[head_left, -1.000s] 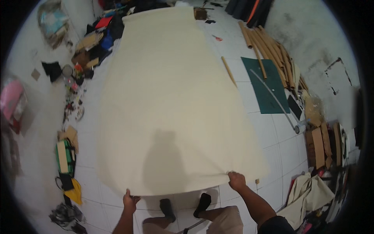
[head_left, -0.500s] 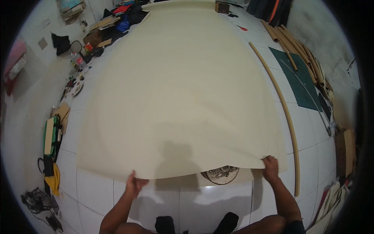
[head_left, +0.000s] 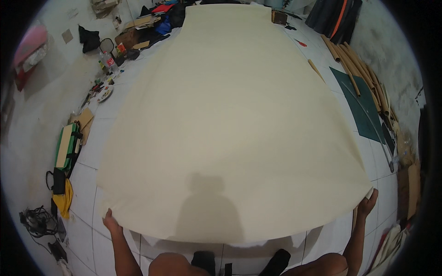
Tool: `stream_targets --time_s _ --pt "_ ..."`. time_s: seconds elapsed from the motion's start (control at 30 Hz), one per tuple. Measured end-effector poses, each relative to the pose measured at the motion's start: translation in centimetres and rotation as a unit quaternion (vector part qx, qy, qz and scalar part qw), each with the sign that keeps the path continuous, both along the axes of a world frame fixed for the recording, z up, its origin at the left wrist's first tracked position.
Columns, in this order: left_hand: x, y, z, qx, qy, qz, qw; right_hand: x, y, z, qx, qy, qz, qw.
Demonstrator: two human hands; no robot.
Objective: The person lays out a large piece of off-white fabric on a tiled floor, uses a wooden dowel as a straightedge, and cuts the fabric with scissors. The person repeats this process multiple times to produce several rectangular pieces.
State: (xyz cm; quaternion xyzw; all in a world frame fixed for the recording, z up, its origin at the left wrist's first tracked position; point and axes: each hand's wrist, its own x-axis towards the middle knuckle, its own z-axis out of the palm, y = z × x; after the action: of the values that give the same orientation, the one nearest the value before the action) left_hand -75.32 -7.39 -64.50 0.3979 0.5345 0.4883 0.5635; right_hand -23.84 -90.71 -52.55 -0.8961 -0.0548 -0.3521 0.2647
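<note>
A very large cream sheet (head_left: 230,138) stretches over the white tiled floor, from a straight far edge to a near edge just in front of my knees. My left hand (head_left: 110,221) pinches the sheet at its near left corner, thumb on top. At the near right corner, my right hand (head_left: 367,204) grips the sheet, which folds slightly at the fingers. Between the two hands the near edge sags in a curve, casting a shadow on the tiles. A long tan tube (head_left: 315,70) shows only its far end beyond the sheet's right edge; most of it is covered.
Brown cardboard tubes (head_left: 354,64), a green mat (head_left: 361,112) and a thin metal rod (head_left: 368,118) lie along the right wall. A green-edged case (head_left: 65,146), yellow cloth (head_left: 63,200), tangled black cable (head_left: 40,223) and plastic bottle (head_left: 110,63) line the left side.
Both hands have moved outward to the corners, and the sheet's near edge has come closer to me. The sheet now covers the round object and most of the long tube.
</note>
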Motion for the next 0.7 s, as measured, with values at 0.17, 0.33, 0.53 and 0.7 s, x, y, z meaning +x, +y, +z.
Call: stream_targets --time_s 0.17,0.33,0.53,0.7 --pt "-3.4 -6.2 5.7 0.081 0.027 0.01 0.996 -1.8 -2.7 -1.3 0.014 0.011 -0.033 0.999" --pt "-4.4 -4.7 6.9 0.112 0.015 0.004 0.994 -3.8 -1.9 -1.5 -0.017 0.029 -0.048 0.998" --pt "-8.6 13.4 6.2 0.105 0.179 0.065 0.976 -6.5 7.0 -2.3 -0.073 0.126 0.136 0.98" --pt "-3.6 13.0 1.6 -0.082 -0.145 -0.167 0.972 -7.4 14.2 -1.7 -0.134 0.201 0.204 0.949"
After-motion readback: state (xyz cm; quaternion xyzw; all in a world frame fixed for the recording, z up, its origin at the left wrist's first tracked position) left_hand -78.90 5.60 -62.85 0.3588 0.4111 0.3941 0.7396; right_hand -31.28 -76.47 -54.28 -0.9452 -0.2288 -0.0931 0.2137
